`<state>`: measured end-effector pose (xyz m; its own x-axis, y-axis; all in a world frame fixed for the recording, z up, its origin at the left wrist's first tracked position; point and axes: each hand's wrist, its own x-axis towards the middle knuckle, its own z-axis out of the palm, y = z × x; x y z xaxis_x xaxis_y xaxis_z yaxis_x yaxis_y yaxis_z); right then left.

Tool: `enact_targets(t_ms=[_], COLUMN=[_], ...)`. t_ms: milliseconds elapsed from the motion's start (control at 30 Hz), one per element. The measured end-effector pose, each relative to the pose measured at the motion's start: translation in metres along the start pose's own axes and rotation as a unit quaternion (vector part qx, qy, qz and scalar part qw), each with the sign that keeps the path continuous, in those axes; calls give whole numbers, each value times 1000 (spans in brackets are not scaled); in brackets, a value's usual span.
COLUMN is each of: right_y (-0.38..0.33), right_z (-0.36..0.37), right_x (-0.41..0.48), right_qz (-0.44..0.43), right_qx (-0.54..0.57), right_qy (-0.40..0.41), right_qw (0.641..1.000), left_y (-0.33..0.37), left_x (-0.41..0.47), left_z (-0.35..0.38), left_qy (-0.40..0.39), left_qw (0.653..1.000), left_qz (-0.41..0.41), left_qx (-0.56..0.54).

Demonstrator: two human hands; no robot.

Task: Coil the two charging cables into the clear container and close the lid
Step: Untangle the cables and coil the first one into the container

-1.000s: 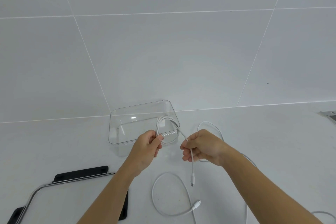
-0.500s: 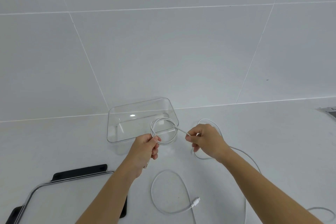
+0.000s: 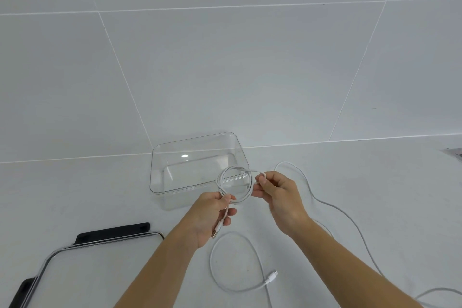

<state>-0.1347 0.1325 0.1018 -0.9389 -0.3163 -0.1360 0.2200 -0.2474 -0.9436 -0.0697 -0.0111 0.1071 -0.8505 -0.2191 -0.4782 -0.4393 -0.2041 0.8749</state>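
Since a moment ago your right hand (image 3: 280, 192) closed in on the coil (image 3: 235, 186); both grips pinch this limp, springy cable, so hold where loops cross.

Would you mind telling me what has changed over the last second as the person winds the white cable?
The right hand has wound the dangling end up into the white cable coil, and now pinches the coil's right side. The left hand keeps pinching the coil's lower edge, a plug hanging below it. The clear plastic container, the black-edged lid and the second white cable on the counter stayed put.
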Motion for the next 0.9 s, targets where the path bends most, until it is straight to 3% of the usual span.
enact_targets(t_ms=[167,300,400,567,700,900], right_y=[5,6,2,-5,-6,1], right_z=[-5,-3,3,10,14,11], right_x=[0,-2,-5,-6,-2,1], right_qz=[69,-27,-96,-6,15,49], right_qx=[102,-39,-186,-254,-387,-346], right_qy=[-2,-26,-74,-107,-116,-94], right_qw=[992,999,975,961,915,932], left_y=[-2,-6,-4,-7,-8,-10], left_x=[1,6,7,6,1,3], left_z=[-1,-2,-3,-3,2,7], left_qy=[3,-8,2,23,32,39], left_qw=[997,992,991,990,988,987], left_qz=[76,120,128,137,144,135], left_qx=[-12,-28,-32,26,41,76])
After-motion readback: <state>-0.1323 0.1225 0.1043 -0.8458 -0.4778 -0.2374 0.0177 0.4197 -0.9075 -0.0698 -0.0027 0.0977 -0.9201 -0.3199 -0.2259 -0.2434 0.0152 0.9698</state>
